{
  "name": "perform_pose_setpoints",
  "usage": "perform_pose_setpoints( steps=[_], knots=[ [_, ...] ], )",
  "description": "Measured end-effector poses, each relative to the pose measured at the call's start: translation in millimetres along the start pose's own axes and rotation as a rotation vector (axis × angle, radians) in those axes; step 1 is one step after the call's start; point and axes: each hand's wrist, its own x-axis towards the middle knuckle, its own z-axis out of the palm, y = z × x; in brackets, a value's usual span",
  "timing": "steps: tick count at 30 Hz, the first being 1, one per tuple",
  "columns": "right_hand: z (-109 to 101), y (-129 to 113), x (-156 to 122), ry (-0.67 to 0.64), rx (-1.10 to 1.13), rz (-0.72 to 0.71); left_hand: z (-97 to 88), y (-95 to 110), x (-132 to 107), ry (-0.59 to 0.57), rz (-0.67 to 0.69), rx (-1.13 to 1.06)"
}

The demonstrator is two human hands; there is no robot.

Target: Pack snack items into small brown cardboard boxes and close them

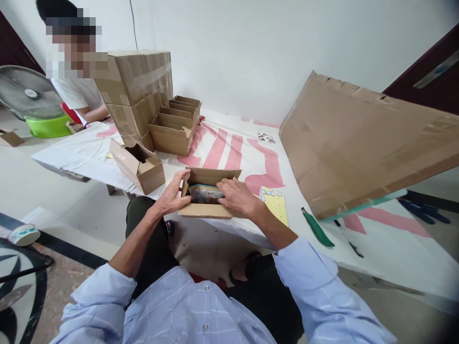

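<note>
— Gripping what with the left hand?
— Clasping the left end of a small cardboard box, thumb hooked over the rim, fingers curled round the outside.
— And with the right hand?
— Reaching into the same box from the right, fingers held together and laid over a colourful packet. Cannot tell whether pinching it or only pressing it down, with the fingertips hidden inside.
— Sitting where, that box?
— On the near edge of the table, right in front of the lap, between both hands.
— How far along, judging by the look of it?
— Probably midway with this one: already loaded with the packet, not yet closed, with the back flap upright and no tape anywhere on it.
— Anything else of the kind about?
— Just to the left, another open box tipped on its side. Farther back, a row of open boxes, empty as far as can be seen. Behind those, taped cartons, stacked and sealed.
— Nearby otherwise?
— To the right, a yellow sticker sheet, a green-handled tool and a big flat cardboard sheet. At the far left of the table, another person's arm.
</note>
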Motion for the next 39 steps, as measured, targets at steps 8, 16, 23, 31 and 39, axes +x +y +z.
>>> perform_pose_setpoints(
  steps=[8,16,23,31,39],
  knots=[
    [-12,-2,20,-0.243,-0.144,0.113,2.7,-8,3,0.006,-0.013,-0.082],
    [8,8,3,0.040,0.061,-0.041,-4.4,-2,-6,-0.093,0.054,-0.008],
    [36,31,-11,0.619,0.380,-0.106,-6.2,2,-8,-0.106,0.041,0.051],
    [60,78,-47,0.764,1.107,0.292,-7.2,-7,4,-0.101,-0.017,0.012],
    [60,72,-38,0.582,1.243,0.099,-14.5,-21,48,-0.021,-0.200,-0.027]
  ],
)
